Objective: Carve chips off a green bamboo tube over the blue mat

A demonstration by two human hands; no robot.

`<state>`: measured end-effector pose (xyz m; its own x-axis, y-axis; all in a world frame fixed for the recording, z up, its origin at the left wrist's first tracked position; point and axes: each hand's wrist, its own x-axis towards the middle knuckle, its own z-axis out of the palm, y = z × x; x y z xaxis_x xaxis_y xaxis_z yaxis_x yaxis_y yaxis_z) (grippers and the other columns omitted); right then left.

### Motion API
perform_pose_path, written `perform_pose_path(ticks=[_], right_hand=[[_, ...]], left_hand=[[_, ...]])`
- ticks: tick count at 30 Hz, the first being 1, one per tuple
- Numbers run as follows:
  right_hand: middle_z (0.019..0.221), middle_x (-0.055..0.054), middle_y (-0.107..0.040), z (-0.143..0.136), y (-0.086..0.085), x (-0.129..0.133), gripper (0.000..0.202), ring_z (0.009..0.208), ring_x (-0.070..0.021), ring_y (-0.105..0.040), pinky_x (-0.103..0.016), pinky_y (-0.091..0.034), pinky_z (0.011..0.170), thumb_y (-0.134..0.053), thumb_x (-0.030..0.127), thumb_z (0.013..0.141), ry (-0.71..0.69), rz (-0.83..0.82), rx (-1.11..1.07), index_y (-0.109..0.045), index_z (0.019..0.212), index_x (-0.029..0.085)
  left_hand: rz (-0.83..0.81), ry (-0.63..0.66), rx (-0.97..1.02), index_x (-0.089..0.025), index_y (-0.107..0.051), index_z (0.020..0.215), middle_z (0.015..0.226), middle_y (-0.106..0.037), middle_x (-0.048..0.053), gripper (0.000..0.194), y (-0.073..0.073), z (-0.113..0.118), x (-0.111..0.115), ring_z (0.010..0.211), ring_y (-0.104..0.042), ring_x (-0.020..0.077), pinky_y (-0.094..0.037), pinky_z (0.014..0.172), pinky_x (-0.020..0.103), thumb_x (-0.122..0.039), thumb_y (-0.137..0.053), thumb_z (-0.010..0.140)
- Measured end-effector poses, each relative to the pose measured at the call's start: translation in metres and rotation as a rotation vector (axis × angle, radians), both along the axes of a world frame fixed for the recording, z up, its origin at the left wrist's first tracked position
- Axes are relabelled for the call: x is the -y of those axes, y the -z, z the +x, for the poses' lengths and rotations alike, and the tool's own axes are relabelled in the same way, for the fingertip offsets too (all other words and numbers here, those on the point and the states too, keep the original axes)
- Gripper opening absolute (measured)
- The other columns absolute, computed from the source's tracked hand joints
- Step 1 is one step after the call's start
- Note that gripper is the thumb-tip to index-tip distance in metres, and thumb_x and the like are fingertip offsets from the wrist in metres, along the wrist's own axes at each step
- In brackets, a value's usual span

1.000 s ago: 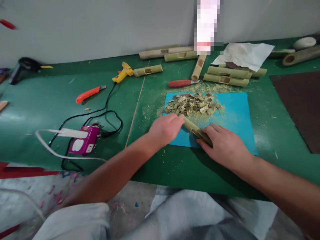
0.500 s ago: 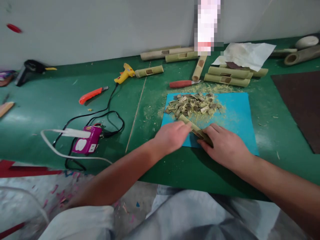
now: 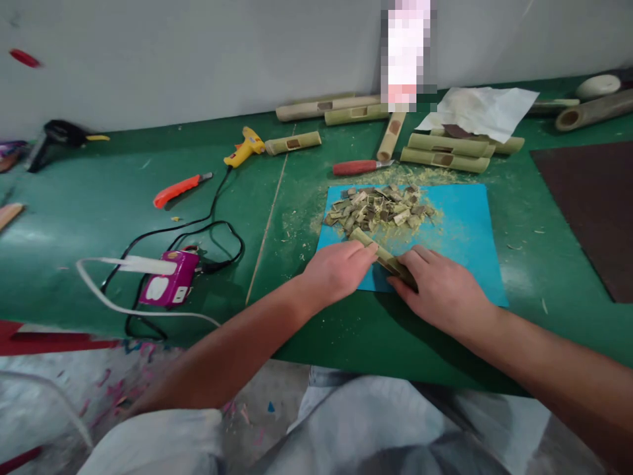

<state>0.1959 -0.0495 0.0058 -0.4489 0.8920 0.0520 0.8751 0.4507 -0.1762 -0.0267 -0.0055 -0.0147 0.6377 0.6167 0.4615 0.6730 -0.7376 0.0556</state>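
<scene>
A short bamboo tube (image 3: 386,260) with a cut opening along its side lies slanted over the near part of a blue sheet (image 3: 462,244). The fingers of my left hand (image 3: 339,265) are closed at its upper middle; whether they also pinch something small is hidden. My right hand (image 3: 440,284) grips the lower end, thumb on the near side and fingers over the top. Just beyond the tube's far end is a heap of bamboo chips (image 3: 378,210). A red-handled knife (image 3: 355,167) rests behind the heap, its blade pointing right.
Several notched bamboo tubes (image 3: 445,160) lie along the back, some partly under a white paper (image 3: 479,112). To the left are a yellow glue gun (image 3: 244,148), an orange cutter (image 3: 178,191) and a purple power socket (image 3: 173,280) with cables. A dark brown board (image 3: 588,211) lies right.
The whole view has shifted slightly. Both hands stay on the bamboo tube in nearly the same grip, and the things around them have not moved.
</scene>
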Motion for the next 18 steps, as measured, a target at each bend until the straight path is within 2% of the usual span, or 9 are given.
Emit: perform_pose_path(ticks=[10, 13, 16, 18], right_hand=[[0.084, -0.006, -0.062, 0.0004, -0.0018, -0.0006, 0.02, 0.073, -0.0174, -0.055, -0.03, -0.033, 0.061, -0.054, 0.035, 0.091, 0.006, -0.026, -0.016, -0.06, 0.086, 0.017], [0.083, -0.006, -0.062, 0.0012, -0.0025, -0.0006, 0.02, 0.073, -0.0177, -0.055, -0.031, -0.034, 0.062, -0.054, 0.034, 0.092, 0.0, -0.035, -0.021, -0.061, 0.087, 0.016], [0.084, -0.006, -0.062, 0.0024, -0.0024, -0.0011, 0.02, 0.073, -0.0179, -0.055, -0.031, -0.034, 0.062, -0.052, 0.034, 0.092, 0.006, -0.041, -0.046, -0.061, 0.087, 0.016], [0.084, -0.006, -0.062, 0.003, -0.0019, -0.0012, 0.021, 0.073, -0.018, -0.055, -0.031, -0.034, 0.062, -0.051, 0.034, 0.093, -0.001, -0.04, -0.049, -0.062, 0.088, 0.016]], left_hand=[[0.06, -0.001, 0.046, -0.011, -0.068, 0.103, 0.079, -0.07, 0.006, 0.028, -0.0007, 0.0003, 0.0014, 0.07, -0.065, 0.0138, -0.051, 0.064, 0.023, -0.025, -0.043, 0.102], [0.026, 0.051, 0.001, -0.013, -0.067, 0.108, 0.071, -0.066, 0.003, 0.03, 0.0013, 0.0, 0.0004, 0.065, -0.063, 0.0137, -0.05, 0.06, 0.023, -0.028, -0.042, 0.102], [0.025, -0.011, 0.038, -0.012, -0.067, 0.106, 0.082, -0.07, 0.006, 0.029, 0.0018, -0.002, -0.0025, 0.074, -0.066, 0.0133, -0.052, 0.068, 0.022, -0.027, -0.043, 0.102], [0.011, -0.009, 0.02, -0.013, -0.067, 0.107, 0.083, -0.07, 0.007, 0.029, 0.0016, -0.0031, -0.0036, 0.075, -0.066, 0.0138, -0.052, 0.068, 0.023, -0.027, -0.043, 0.102]])
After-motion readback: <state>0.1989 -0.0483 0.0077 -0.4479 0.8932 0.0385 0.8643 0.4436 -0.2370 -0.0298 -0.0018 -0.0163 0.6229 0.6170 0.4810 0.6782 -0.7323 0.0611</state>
